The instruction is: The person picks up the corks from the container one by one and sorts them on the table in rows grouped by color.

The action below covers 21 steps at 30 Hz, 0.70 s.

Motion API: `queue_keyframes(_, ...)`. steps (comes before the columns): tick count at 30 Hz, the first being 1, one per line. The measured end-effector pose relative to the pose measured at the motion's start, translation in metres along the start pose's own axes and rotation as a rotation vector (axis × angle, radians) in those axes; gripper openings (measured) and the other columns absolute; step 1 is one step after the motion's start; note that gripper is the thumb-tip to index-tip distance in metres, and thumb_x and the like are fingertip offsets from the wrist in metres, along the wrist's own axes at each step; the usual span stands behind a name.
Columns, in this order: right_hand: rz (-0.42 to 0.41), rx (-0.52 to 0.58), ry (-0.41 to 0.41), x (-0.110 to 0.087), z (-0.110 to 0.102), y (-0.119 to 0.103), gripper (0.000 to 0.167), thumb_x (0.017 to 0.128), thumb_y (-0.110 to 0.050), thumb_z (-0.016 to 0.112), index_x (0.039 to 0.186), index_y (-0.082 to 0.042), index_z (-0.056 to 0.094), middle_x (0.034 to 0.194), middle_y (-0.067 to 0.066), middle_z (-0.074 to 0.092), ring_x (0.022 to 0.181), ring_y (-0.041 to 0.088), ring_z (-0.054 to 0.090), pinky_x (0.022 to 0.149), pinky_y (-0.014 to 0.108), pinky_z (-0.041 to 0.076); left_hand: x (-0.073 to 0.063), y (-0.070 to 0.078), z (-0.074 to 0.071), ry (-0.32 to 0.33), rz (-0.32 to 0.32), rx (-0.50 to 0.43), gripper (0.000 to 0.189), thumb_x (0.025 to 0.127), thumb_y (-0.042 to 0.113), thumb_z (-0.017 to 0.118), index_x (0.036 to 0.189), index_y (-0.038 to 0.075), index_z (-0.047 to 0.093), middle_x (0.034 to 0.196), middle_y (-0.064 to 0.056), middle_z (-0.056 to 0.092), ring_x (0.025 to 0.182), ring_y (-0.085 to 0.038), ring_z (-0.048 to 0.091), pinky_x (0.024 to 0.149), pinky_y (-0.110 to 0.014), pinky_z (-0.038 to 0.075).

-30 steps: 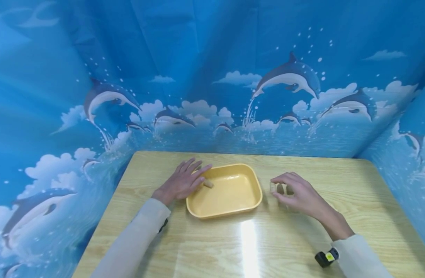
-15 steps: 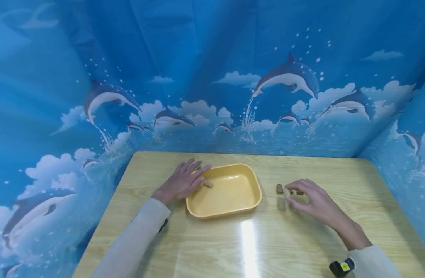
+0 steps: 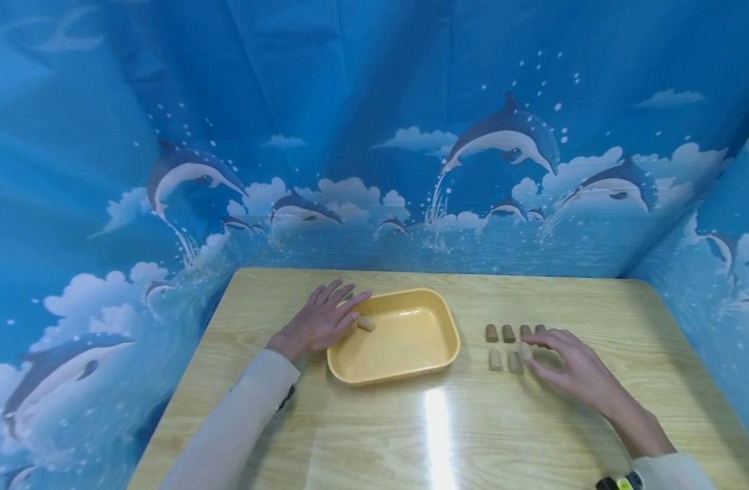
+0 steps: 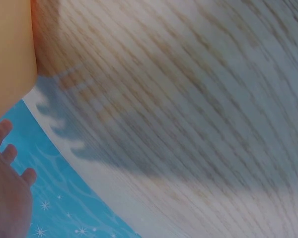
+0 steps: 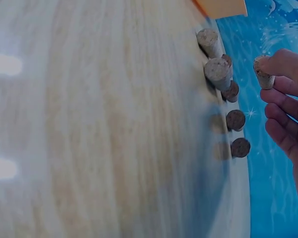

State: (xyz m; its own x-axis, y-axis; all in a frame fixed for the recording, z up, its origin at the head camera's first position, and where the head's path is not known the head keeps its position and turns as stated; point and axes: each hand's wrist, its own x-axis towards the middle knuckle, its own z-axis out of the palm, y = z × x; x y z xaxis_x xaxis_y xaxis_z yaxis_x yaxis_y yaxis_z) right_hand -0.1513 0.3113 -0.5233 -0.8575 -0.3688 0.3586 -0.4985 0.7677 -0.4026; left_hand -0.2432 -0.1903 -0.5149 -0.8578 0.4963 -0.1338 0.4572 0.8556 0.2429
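Observation:
My left hand (image 3: 316, 323) lies with fingers spread over the left rim of a yellow plastic tray (image 3: 405, 344). One brown cork (image 3: 365, 323) is inside the tray, close by that hand's fingers. To the right of the tray, my right hand (image 3: 573, 367) pinches a pale cork (image 5: 264, 74) between thumb and fingertips. A back row of dark corks (image 3: 508, 333) stands upright on the table, its right end partly covered by the fingers. In front are two pale corks, one on the left (image 3: 495, 360) and one (image 3: 515, 363) beside the held cork.
The wooden table (image 3: 362, 435) has a bright light reflection in front of the tray. A blue dolphin-printed curtain (image 3: 362, 170) closes off the back and sides. The tray wall (image 4: 10, 54) fills the upper left corner of the left wrist view.
My right hand has moved right with the pale cork, from near the tray to beside the front pale corks, uncovering more of both rows. The left hand and tray have stayed practically still.

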Motion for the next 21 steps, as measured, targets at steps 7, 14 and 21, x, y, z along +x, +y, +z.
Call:
queue_keyframes(7, 0.001, -0.029, 0.034, -0.01, 0.005, 0.01, 0.049, 0.081, -0.011, 0.094, 0.127, -0.011, 0.078, 0.121, 0.006, 0.08, 0.106, 0.026, 0.069, 0.089, 0.055, 0.061, 0.0, -0.001, 0.0, -0.002, 0.0, -0.007, 0.057, 0.119, 0.052, 0.026, 0.175, 0.043, 0.017, 0.183, -0.009, 0.023, 0.172, -0.037, 0.008, 0.138, -0.064, 0.01)
queue_keyframes(14, 0.038, -0.047, 0.031, -0.021, 0.008, 0.016, 0.049, 0.081, -0.013, 0.094, 0.127, -0.011, 0.078, 0.119, 0.003, 0.079, 0.107, 0.023, 0.068, 0.091, 0.052, 0.059, 0.001, 0.0, 0.0, 0.0, 0.015, 0.003, 0.057, 0.119, 0.054, 0.023, 0.175, 0.044, 0.016, 0.183, -0.009, 0.022, 0.172, -0.037, 0.008, 0.138, -0.064, 0.011)
queue_keyframes(21, 0.12, 0.03, -0.028, -0.024, 0.009, 0.019, 0.046, 0.088, -0.013, 0.091, 0.131, -0.009, 0.076, 0.125, 0.013, 0.076, 0.117, 0.041, 0.067, 0.096, 0.07, 0.055, -0.001, 0.001, -0.003, 0.011, 0.022, 0.017, 0.058, 0.119, 0.052, 0.026, 0.175, 0.042, 0.018, 0.182, -0.01, 0.022, 0.171, -0.039, 0.009, 0.137, -0.066, 0.011)
